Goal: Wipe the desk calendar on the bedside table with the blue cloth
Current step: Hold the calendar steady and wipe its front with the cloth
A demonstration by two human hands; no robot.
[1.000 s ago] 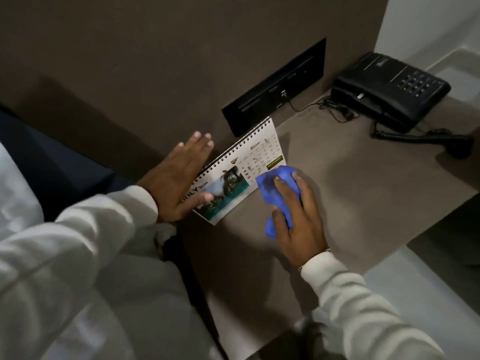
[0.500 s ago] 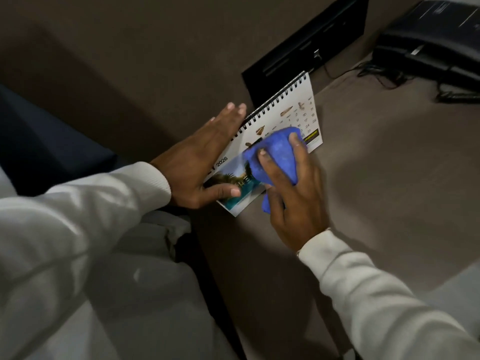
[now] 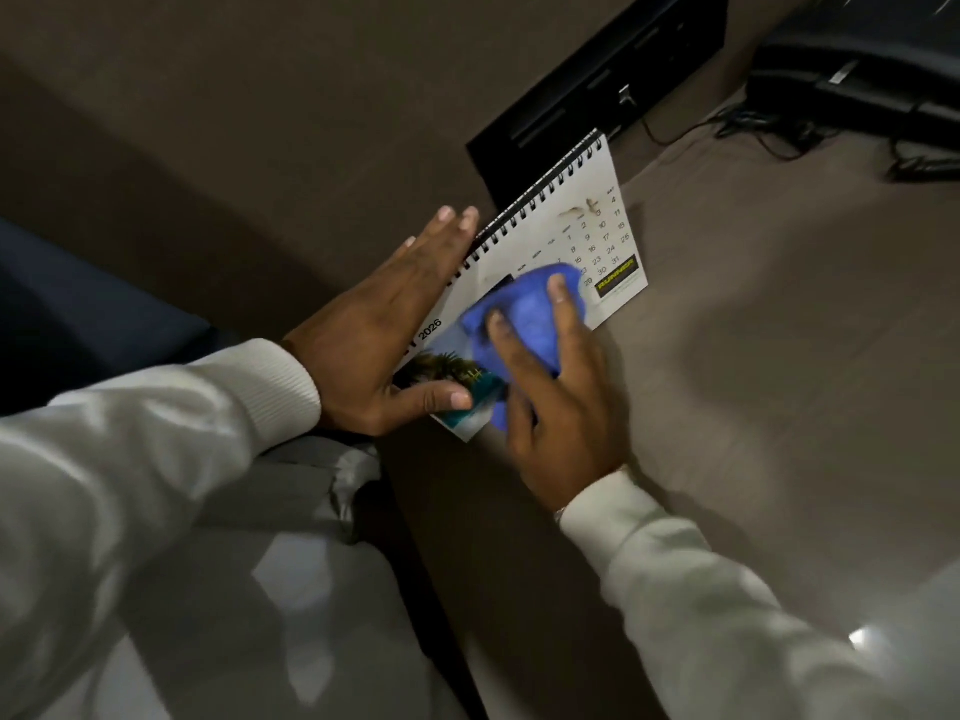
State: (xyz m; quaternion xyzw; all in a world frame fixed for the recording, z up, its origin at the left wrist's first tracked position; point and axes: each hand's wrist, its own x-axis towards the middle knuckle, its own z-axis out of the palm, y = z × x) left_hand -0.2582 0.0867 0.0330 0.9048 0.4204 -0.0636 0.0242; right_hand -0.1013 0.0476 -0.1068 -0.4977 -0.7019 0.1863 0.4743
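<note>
The left hand (image 3: pixel 387 335) lies open and flat against the spiral-bound edge of the desk calendar (image 3: pixel 561 236), fingers extended along the back of the stand and the thumb (image 3: pixel 441 400) laid across the lower corner of the photo panel; it clenches nothing and acts as a brace. Immediately to its right, the calendar stands tilted on the bedside table (image 3: pixel 779 381), its printed face turned toward the right hand. The blue cloth (image 3: pixel 524 314) is bunched under the right hand (image 3: pixel 550 397), pressed onto the middle of the page between the photo and the date grid; the hand grasps the cloth, two fingertips (image 3: pixel 557 285) showing on top of it. The calendar thus sits between the two hands, touched by both. Smudges appear on the upper page above the cloth, beyond the right fingertips, and are judged not yet wiped. Risks, as judged: the stand is light and only propped, so firm pressure from the right could fold it shut or slide it toward the wall if the left brace slackens; the cloth could snag the wire binding if the stroke runs up to it; the page could crease under a bunched cloth. Farther right of the right hand, cables (image 3: pixel 753 132) and a dark telephone (image 3: pixel 857 70) lie well apart from the work and pose little hazard.
</note>
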